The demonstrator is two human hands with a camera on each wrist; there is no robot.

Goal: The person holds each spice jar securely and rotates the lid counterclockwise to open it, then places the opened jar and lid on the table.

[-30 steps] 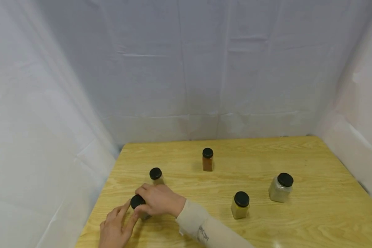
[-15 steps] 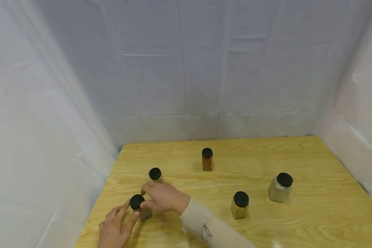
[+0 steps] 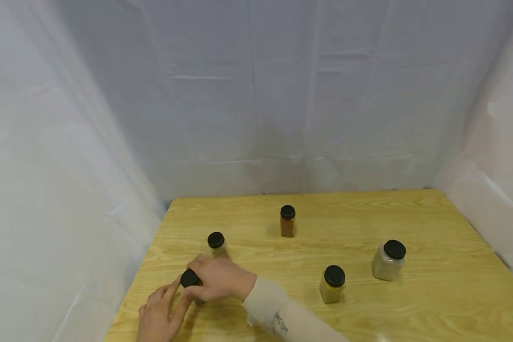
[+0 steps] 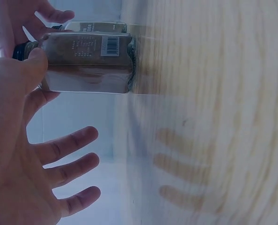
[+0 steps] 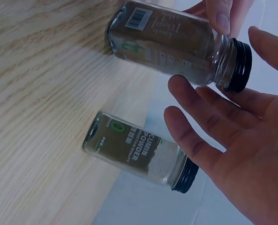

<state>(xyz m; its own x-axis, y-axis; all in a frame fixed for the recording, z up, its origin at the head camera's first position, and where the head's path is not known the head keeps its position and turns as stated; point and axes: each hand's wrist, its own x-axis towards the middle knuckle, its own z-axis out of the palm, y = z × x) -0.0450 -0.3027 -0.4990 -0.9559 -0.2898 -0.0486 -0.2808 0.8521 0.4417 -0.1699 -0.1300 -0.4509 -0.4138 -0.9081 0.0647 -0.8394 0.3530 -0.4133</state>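
A glass spice jar (image 5: 162,40) with a black lid and brown powder stands upright at the table's left front. My left hand (image 3: 158,316) pinches its neck between thumb and index finger; the other fingers (image 4: 73,168) spread apart in the left wrist view. Around the lid (image 5: 240,65) lies my right hand (image 5: 251,136), its fingers loosely bent and its thumb close to the lid. A small gap shows between thumb and lid in the right wrist view. Just behind stands a cumin powder jar (image 3: 218,244), partly hidden by the right hand in the head view.
On the wooden table (image 3: 444,294) stand a jar of red-brown powder (image 3: 288,225) at the back, a yellowish jar (image 3: 331,289) at centre right, and a wider pale jar (image 3: 385,266) farther right. White sheeting (image 3: 282,95) encloses the back and both sides.
The right hand drew back slightly to the right from the lid half a second ago and has come back over it. The left hand stays at the jar.
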